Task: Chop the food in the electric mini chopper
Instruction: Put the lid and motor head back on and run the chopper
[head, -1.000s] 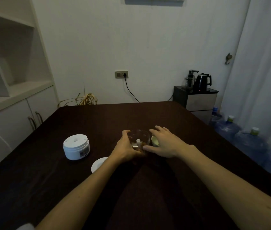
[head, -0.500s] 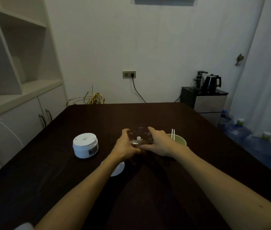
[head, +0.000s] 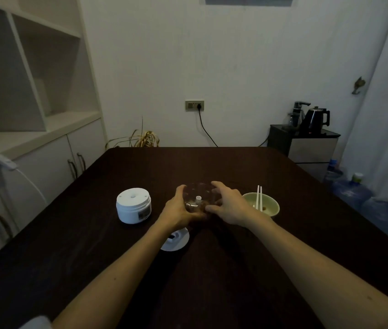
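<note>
The clear glass chopper bowl stands on the dark table, with a white blade post in its middle and brownish food at its bottom. My left hand grips its left side. My right hand holds its right side, fingers curled over the rim. The white motor unit stands apart to the left. A white round lid lies near my left wrist, partly hidden by my forearm.
A pale green bowl with white chopsticks sits just right of my right hand. White cabinets line the left wall. A black stand with a kettle and several water jugs are at the right.
My right hand has moved left off the green bowl and onto the glass bowl's right side. The view has shifted, so the green bowl and chopsticks now show fully.
</note>
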`<move>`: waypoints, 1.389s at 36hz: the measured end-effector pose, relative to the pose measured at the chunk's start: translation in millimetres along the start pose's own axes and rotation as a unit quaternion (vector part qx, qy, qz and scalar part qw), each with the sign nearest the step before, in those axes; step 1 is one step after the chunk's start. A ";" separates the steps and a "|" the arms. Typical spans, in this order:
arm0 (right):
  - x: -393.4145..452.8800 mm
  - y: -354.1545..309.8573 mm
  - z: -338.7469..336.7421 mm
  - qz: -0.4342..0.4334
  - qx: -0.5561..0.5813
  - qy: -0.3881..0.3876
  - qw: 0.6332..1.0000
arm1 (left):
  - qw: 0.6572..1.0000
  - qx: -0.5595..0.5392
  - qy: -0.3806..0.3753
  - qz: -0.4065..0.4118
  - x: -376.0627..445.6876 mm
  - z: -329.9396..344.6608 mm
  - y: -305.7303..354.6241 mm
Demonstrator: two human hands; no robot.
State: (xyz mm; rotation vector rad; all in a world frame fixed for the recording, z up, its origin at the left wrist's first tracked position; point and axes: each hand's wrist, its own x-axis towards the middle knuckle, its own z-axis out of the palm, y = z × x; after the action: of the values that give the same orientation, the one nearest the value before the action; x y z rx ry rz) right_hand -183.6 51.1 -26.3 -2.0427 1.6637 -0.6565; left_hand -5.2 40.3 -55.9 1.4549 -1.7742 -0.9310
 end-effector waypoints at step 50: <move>-14.4 -66.0 55.6 -0.147 -0.154 -0.132 0.968 | 0.996 -0.005 0.063 -0.064 -36.0 -45.6 -16.8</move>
State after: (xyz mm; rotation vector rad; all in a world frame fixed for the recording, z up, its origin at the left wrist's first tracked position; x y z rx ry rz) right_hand -101.1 79.6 -32.8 -2.5004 1.3894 -0.2044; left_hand 47.8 68.1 -47.4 1.5989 -1.5981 -0.8894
